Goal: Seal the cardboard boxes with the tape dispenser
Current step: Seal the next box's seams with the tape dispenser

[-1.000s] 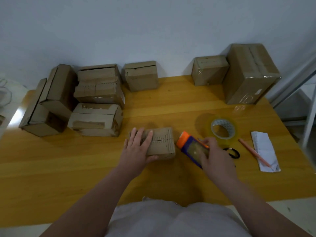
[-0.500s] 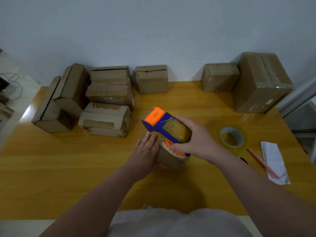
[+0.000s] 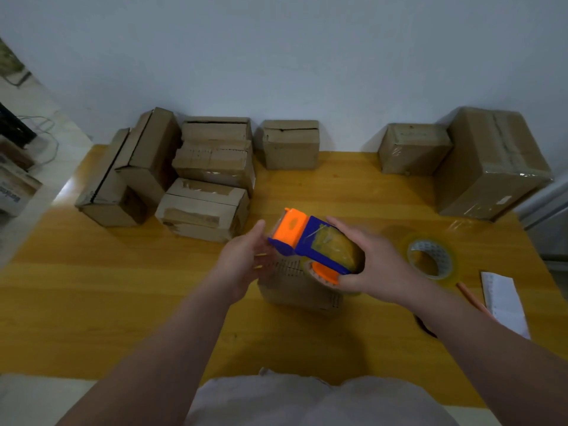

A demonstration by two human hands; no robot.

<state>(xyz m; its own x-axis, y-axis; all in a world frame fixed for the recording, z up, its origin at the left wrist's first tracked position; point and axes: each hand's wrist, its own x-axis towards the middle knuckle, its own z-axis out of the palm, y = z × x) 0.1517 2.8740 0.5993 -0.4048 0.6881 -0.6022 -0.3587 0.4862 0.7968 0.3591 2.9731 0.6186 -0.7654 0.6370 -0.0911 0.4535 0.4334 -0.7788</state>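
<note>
Yellow wood fills most of the frame: a table (image 3: 92, 287) pushed against a plain white wall, with your work at its centre. Your right hand (image 3: 378, 265) is clamped on the blue-and-orange tape dispenser (image 3: 313, 244), fingers over the top of its roll and thumb underneath. I judge that this grip lets you steer the orange head onto the flaps. You hold the dispenser just above the small cardboard box (image 3: 295, 287), tilted with the orange head toward the upper left. The blur hides whether it touches the cardboard yet.

Your left hand (image 3: 242, 262) sits at the box's left side, fingers straight and a little apart, gripping nothing. I cannot tell whether it touches the box or the dispenser's head. It looks placed to steady the box or catch the tape's loose end.

At the upper left, a cluster of boxes (image 3: 209, 179) shows open seams, and a lone box (image 3: 290, 146) stands at upper centre. At the upper right, two taped boxes (image 3: 491, 161) gleam with film, probably sealed ones kept apart from those waiting. A spare roll of tape (image 3: 430, 259) lies just right of your right hand, handy for a refill. A paper slip (image 3: 504, 302) and a pencil (image 3: 470, 296) lie near the right edge.
</note>
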